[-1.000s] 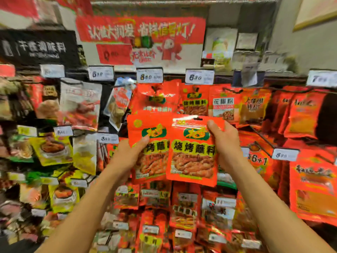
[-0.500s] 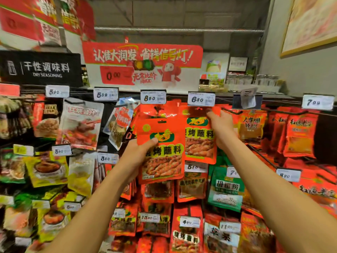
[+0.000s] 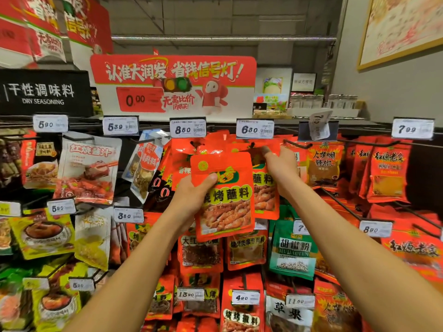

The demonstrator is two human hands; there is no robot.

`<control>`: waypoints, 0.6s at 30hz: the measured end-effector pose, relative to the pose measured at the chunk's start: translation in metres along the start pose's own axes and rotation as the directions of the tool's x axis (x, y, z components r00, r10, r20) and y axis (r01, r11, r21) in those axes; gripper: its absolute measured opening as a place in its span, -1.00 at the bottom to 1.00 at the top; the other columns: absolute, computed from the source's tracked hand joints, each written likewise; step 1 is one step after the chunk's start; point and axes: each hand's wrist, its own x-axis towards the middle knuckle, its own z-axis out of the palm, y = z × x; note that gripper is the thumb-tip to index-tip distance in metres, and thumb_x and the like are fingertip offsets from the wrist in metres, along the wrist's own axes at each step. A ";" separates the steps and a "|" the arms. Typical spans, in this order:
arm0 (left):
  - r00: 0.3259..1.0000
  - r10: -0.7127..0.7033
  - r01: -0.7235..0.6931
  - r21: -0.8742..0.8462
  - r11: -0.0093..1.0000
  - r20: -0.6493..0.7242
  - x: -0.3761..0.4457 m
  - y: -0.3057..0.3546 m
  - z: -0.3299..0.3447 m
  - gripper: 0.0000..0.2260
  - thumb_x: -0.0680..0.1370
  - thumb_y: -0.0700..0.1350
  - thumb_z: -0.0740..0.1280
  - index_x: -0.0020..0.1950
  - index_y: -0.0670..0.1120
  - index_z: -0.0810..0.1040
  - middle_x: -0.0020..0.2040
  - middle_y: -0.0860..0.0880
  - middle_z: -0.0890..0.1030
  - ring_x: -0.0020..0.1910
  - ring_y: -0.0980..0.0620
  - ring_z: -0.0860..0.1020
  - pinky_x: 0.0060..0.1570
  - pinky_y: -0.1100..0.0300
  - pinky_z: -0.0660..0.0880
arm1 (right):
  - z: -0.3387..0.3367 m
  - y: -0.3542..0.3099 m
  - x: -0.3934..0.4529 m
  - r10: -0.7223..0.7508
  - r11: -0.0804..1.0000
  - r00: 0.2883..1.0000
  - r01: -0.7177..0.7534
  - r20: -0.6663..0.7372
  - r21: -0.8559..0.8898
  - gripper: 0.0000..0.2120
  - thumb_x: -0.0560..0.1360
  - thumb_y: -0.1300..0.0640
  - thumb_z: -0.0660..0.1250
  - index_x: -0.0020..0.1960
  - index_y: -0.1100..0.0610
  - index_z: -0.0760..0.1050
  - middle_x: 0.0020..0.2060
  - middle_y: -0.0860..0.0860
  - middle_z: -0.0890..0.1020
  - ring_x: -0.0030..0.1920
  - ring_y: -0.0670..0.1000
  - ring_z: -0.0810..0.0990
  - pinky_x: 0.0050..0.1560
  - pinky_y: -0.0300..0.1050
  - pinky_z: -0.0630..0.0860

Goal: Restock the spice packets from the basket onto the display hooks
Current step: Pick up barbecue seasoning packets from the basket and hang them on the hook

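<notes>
My left hand grips an orange spice packet by its left edge and holds it up in front of the display. A second identical orange packet sits behind it to the right, its top pinched by my right hand just under the 6.80 price tag, at the hook there. That hook is hidden behind the packets and my fingers. The basket is out of view.
Rows of hooks hold hanging seasoning packets all around: white and yellow ones at left, orange ones at right, a green pepper packet below. A bare black hook juts out right of my right hand. Price tags line the top rail.
The view has tilted upward and closer to the rack. My right hand has raised its packet from chest height up to the top row under the 6.80 tag; my left hand followed upward with its packet.
</notes>
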 end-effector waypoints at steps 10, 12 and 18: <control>0.996 -0.073 0.074 0.004 0.997 -0.045 0.048 0.005 0.065 -0.64 0.51 0.20 0.46 0.09 -0.07 0.64 -0.09 -0.01 0.76 -0.11 0.00 0.74 -0.05 0.04 0.64 | -0.027 0.016 -0.013 -0.110 0.983 0.993 0.101 0.048 0.152 -0.82 0.60 -0.15 0.32 0.13 -0.12 0.46 -0.11 -0.05 0.69 -0.21 -0.13 0.71 -0.22 -0.16 0.60; 0.993 -0.062 0.063 0.007 0.998 -0.100 0.057 0.007 0.071 -0.61 0.50 0.22 0.45 0.09 -0.08 0.62 -0.11 -0.04 0.76 -0.14 -0.04 0.74 -0.09 0.04 0.67 | -0.028 0.018 -0.012 -0.130 0.988 0.989 0.123 0.067 0.097 -0.72 0.59 -0.17 0.33 0.21 -0.07 0.44 -0.06 -0.01 0.69 -0.13 -0.09 0.72 -0.13 -0.10 0.65; 0.977 -0.023 0.050 0.122 0.991 -0.210 0.076 0.018 0.087 -0.80 0.57 0.06 0.38 -0.06 -0.06 0.57 -0.24 0.00 0.72 -0.29 0.02 0.70 -0.38 0.24 0.54 | -0.026 0.013 -0.006 -0.125 0.991 0.992 0.124 -0.011 -0.059 -0.79 0.58 -0.18 0.33 0.08 -0.06 0.48 -0.13 -0.10 0.65 -0.07 -0.05 0.65 -0.03 -0.01 0.57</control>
